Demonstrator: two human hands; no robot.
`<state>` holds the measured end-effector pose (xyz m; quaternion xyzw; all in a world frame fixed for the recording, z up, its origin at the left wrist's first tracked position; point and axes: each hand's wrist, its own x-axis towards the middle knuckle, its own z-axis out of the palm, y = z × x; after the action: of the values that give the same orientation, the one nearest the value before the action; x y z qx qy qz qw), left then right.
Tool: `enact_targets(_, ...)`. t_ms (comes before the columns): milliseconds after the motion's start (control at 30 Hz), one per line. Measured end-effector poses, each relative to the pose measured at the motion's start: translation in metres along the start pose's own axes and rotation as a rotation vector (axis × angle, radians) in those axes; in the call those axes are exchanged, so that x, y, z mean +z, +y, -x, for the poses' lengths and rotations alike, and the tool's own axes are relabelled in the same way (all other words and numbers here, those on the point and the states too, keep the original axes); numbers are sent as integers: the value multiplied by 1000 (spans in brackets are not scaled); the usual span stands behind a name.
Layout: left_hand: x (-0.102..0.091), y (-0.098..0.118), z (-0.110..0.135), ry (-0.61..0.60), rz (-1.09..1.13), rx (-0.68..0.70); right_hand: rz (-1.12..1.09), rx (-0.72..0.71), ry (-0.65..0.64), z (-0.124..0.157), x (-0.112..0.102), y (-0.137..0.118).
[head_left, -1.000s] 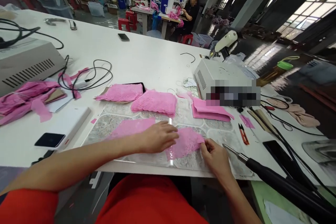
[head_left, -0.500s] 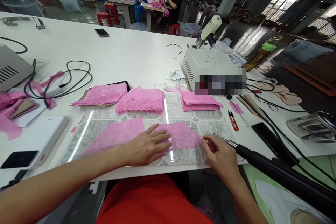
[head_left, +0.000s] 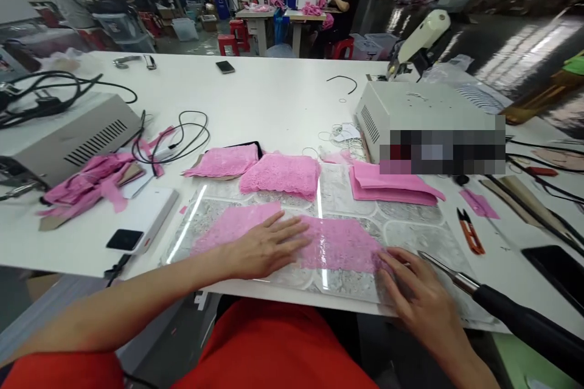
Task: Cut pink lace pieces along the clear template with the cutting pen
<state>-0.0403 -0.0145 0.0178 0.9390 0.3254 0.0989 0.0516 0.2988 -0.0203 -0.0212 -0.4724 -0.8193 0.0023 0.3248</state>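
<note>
From where I sit, I see my person in a bright red top (head_left: pixel 269 349), plain and matte, its cloth smooth with soft shading across the rounded front. The left sleeve (head_left: pixel 64 372) is the same red and short, its hem ending near the elbow. Below it the left forearm (head_left: pixel 150 298) is bare and slim, narrowing to the wrist. My left hand (head_left: pixel 269 248) is bare, with long, slender fingers. My right hand (head_left: pixel 417 292) is bare too, as is its wrist; the right sleeve lies out of my sight. Fingernails are too blurred for me to describe.
</note>
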Motion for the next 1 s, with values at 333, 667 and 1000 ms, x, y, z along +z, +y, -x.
enact_targets(333, 4, 9, 49, -76, -60, -170, 26, -37, 76, -44, -3, 11)
enact_targets(667, -23, -29, -95, 128, 178, -211, 27, 226, 92, -60, 0, 44)
enact_targets(1000, 10, -67, -244, -121, 302, -323, -39, 306, 117, -68, -12, 60)
